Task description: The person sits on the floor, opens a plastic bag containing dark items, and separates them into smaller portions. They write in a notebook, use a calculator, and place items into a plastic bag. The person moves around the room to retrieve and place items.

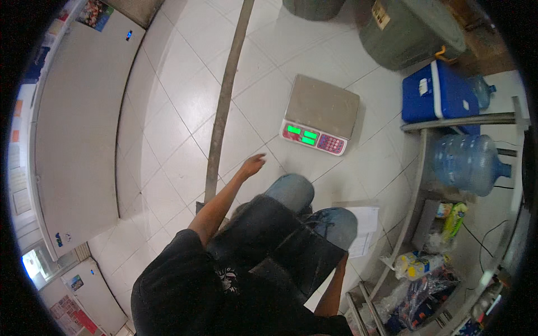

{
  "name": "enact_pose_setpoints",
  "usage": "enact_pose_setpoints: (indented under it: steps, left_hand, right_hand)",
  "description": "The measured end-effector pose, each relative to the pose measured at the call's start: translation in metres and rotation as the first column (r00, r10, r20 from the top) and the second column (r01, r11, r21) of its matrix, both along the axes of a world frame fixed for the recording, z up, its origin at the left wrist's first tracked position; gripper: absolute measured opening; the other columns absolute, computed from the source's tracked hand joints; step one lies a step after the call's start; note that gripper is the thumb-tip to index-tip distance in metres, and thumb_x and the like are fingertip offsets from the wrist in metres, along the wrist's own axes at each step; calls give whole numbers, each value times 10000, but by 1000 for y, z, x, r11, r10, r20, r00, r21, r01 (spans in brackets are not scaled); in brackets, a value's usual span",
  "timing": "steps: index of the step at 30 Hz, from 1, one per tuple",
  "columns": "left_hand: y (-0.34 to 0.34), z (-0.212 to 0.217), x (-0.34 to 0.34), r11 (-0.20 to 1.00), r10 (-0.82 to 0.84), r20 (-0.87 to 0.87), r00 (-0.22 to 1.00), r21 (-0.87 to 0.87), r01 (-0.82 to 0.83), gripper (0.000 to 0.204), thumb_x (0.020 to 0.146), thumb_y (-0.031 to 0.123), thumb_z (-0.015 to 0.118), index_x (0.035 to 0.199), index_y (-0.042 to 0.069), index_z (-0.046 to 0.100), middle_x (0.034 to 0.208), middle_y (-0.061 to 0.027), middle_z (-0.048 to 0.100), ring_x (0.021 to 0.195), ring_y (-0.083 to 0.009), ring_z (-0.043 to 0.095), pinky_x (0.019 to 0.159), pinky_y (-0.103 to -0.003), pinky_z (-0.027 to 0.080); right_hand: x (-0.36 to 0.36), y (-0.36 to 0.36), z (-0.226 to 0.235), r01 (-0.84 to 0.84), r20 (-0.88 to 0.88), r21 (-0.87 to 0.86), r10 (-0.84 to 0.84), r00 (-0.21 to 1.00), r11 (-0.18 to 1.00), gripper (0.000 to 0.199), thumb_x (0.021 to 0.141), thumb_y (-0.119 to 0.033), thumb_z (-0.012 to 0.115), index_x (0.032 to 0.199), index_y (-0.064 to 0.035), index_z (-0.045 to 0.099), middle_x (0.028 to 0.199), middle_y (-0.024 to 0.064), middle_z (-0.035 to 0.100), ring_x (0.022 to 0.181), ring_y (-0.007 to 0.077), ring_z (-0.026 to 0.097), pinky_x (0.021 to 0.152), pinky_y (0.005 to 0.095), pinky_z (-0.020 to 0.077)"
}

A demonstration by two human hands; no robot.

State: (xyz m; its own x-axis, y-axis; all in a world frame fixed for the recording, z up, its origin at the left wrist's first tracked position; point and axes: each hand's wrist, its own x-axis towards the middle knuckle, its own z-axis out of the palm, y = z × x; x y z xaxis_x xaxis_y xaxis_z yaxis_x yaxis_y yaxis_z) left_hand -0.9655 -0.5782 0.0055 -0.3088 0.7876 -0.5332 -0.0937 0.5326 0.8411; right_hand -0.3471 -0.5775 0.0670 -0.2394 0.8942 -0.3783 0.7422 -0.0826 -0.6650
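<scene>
A digital scale (322, 106) with a flat metal platform and lit green displays stands on the floor ahead of me. Its keypad side faces me. My left hand (253, 166) is stretched over the tiles, short of the scale and apart from it, with its fingers loosely extended and nothing in them. My right hand (342, 262) is at the right edge of my dark apron (280, 241), beside my right knee. The cloth hides most of its fingers, so I cannot see whether it grips the apron. White paper sheets (365, 227) lie on the floor by that knee.
To the right, a metal rack (417, 185) holds a large blue water bottle (468, 164) and bagged goods. A blue cooler (437, 92) and a grey bin (406, 33) stand beyond it. A white chest-like cabinet (84, 123) lines the left; a dark strip (224, 106) crosses the tiles.
</scene>
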Motion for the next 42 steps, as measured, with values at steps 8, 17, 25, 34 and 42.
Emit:
enact_pose_setpoints:
  steps: [8,17,25,34,42]
  left_hand:
    - [-287,292,-79,864,232,-165,959,-417,-281,439,905,280,611,1300,89,582,1131,-152,683,960,-240,674,836,-375,530]
    - [-407,418,-303,561,690,-556,463,6,-828,345,851,221,661,1147,47,626,1059,-167,684,944,-313,668,811,-380,531]
    - [-511,553,-677,536,491,-847,-203,478,-696,377,859,174,679,1205,65,576,1166,-143,616,1102,-344,572,932,-442,447]
    - [-700,543,-1064,446,207,-923,-325,385,-808,775,843,599,623,1378,61,467,1480,-234,361,1389,-390,302,1115,-553,268]
    - [-777,530,-1217,391,123,-941,-314,337,-856,1185,607,854,641,1510,172,288,1532,-252,271,1410,-464,250,1095,-687,217]
  right_hand:
    - [16,-116,135,-171,318,-240,243,916,956,211,917,-231,552,1080,-118,627,822,94,637,747,216,633,654,374,542]
    - [-300,-24,380,221,251,-407,-124,960,886,166,949,-233,524,997,-85,582,781,74,552,603,154,511,524,328,433]
    - [-591,-40,408,-465,126,-304,518,846,832,218,985,-269,502,929,-68,564,612,-22,463,461,67,420,394,239,341]
    - [-980,-200,450,-381,-23,-760,564,825,526,211,998,-293,544,937,-96,590,641,-55,438,508,22,368,437,194,285]
    - [-939,-178,416,-45,304,-774,432,849,632,294,999,-319,502,972,-52,623,754,25,589,580,105,513,519,249,421]
